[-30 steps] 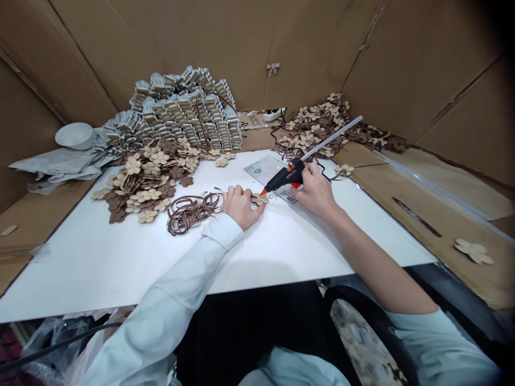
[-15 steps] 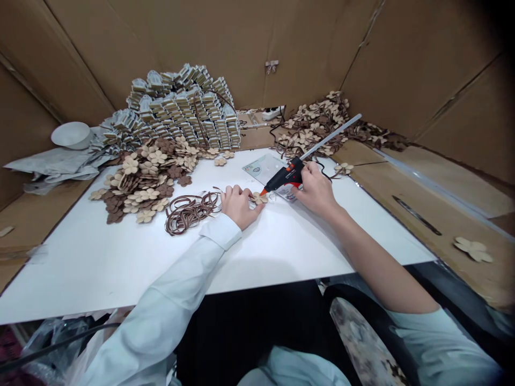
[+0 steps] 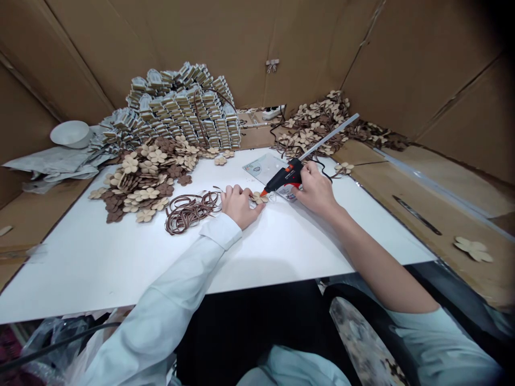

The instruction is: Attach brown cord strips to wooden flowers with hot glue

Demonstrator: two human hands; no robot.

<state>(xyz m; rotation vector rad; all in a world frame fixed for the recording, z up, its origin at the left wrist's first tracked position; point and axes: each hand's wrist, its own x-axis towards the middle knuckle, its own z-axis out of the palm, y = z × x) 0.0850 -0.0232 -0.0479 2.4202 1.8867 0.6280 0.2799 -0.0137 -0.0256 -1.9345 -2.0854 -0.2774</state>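
In my right hand [image 3: 316, 190] is a black and orange hot glue gun [image 3: 285, 176], my fingers wrapped round its handle. A long pale glue stick [image 3: 332, 135] sticks out of its back end. Its orange nozzle points down at a beige flower cutout [image 3: 259, 198] on the white board. My left hand [image 3: 240, 206] rests on the board and holds that flower by its near left side between thumb and fingers. Just left of this hand lies a tangle of brown cords [image 3: 189, 213], one end of it reaching to my fingers.
A heap of beige and brown flowers [image 3: 140, 185] covers the board's back left. Behind it rises a stack of metallic-edged pieces [image 3: 185, 115]. More flowers with cords [image 3: 314, 126] lie at the back right. A clear sheet [image 3: 263, 166] is under the glue gun. Cardboard walls [image 3: 314, 48] surround the board.
The glue gun has tipped very slightly, its glue stick's far end shifting a little left. Both hands stay in almost the same place.
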